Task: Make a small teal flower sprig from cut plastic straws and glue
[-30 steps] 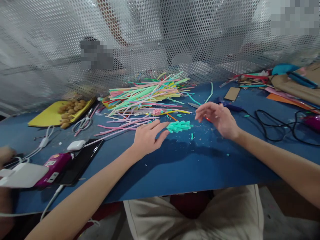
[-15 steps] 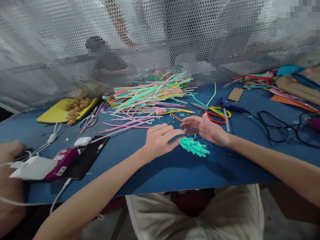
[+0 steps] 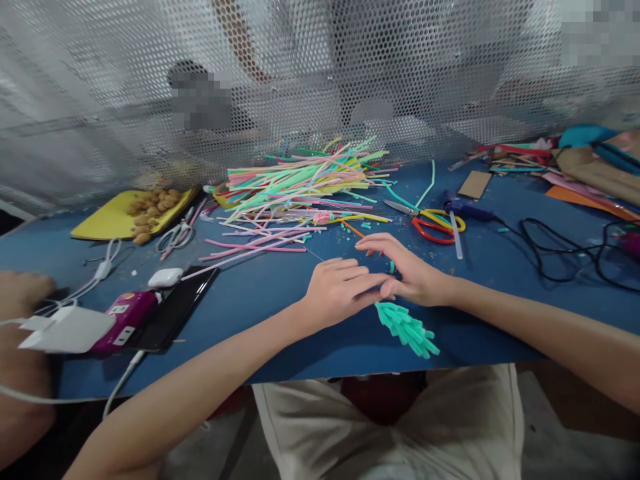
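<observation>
A turquoise sprig (image 3: 407,328) built from short fuzzy pipe-cleaner pieces hangs above the blue table by the front edge, its tip pointing down and to the right. My left hand (image 3: 337,287) is closed around its stem end, thumb and index finger pinched together. A thin wire sticks out behind my left knuckles. My right hand (image 3: 413,272) curves beside it, thumb against the left fingertips and the other fingers held apart from the thumb. Small turquoise offcuts (image 3: 392,267) lie between and beyond my hands.
A heap of coloured pipe cleaners (image 3: 300,180) lies at the back. Scissors (image 3: 435,223) and a glue gun (image 3: 467,208) with a trailing cable (image 3: 540,257) are to the right. Left are a phone (image 3: 175,310), a power strip (image 3: 125,320) and another person's arm (image 3: 23,373).
The sprig has moved down and slightly right, tilting more steeply. My left hand has shifted right and down. My right thumb has come against the left fingertips.
</observation>
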A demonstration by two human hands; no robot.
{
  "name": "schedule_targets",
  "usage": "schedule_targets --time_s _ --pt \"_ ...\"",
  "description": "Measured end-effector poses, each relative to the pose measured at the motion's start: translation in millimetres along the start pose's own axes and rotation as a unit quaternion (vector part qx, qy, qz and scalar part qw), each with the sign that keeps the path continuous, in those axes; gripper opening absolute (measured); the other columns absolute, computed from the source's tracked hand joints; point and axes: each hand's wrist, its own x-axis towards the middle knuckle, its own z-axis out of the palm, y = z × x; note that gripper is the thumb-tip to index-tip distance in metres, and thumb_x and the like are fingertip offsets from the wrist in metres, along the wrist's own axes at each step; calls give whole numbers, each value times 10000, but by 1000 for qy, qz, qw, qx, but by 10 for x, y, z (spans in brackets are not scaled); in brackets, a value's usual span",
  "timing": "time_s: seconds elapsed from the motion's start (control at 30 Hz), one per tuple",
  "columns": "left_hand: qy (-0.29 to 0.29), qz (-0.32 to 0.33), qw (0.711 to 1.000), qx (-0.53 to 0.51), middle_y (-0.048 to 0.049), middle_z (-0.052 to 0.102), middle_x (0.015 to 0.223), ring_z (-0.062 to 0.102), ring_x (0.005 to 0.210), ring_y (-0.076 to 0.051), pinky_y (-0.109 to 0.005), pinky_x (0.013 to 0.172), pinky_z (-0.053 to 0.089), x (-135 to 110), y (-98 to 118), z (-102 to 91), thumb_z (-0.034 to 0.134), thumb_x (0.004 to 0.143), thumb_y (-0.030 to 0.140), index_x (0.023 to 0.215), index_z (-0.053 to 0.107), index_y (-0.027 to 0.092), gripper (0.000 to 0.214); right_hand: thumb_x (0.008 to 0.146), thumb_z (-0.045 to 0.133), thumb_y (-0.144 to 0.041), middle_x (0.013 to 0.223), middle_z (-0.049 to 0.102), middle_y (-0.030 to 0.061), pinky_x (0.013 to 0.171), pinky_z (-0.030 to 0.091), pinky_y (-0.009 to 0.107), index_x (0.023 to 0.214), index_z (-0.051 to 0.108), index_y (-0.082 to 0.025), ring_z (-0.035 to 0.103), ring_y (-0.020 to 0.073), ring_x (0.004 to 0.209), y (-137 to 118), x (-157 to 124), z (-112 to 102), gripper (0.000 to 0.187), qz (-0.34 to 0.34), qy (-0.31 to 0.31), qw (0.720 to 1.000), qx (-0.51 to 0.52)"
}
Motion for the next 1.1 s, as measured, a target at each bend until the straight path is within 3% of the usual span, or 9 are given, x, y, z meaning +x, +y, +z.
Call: schedule_targets --time_s 0.13,0.37,0.53,0.67,0.87,1.0,1.1 --pt "-2 -4 1000 -4 39 515 545 454 546 -98 -285 585 316 -26 -36 11 623 1004 399 722 711 220 346 881 701 -602 1458 493 170 1067 511 516 1477 476 -264 551 316 1263 9 3 -36 721 13 17 999 -37" --pt "-19 -36 998 -38 54 518 545 449 524 -90 -274 588 351 -17 -82 3 601 1019 388 835 742 230 280 926 664 -567 1359 545 148 1005 530 483 1472 484 -271 596 247 1031 5 0 -109 647 30 40 997 -59" --pt "-3 -39 998 -56 58 596 576 493 519 -81 -273 576 374 14 -94 -48 690 965 390 888 760 243 180 1030 405 -614 1314 567 146 959 516 459 1510 448 -262 588 253 1066 42 -20 -138 597 14 42 999 -24" --pt "-6 -49 997 -52 46 659 626 535 545 -85 -268 587 381 -5 -125 -64 713 946 401 857 765 254 180 1025 258 -689 1370 551 148 949 502 457 1548 406 -267 591 261 1095 82 -44 -155 688 9 16 1000 24" --pt "-21 -18 1000 -12 27 603 601 539 571 -108 -271 595 366 -23 -109 -11 611 992 491 999 772 238 300 934 409 -778 1455 498 174 1060 466 517 1540 402 -258 542 310 1226 87 -25 -97 799 22 -2 999 -32" --pt "-20 -8 1000 -1 34 536 557 492 552 -104 -289 569 333 -17 -67 29 572 1019 472 857 762 229 348 855 579 -776 1525 449 196 1158 376 605 1533 400 -258 423 382 1417 58 -24 -50 872 50 0 995 -91" --pt "-31 -19 999 -40 32 535 552 480 542 -96 -283 569 348 -9 -50 27 520 1053 389 790 741 206 389 856 674 -691 1535 435 193 1178 365 601 1533 391 -264 398 376 1448 36 -25 -45 849 60 4 993 -100"
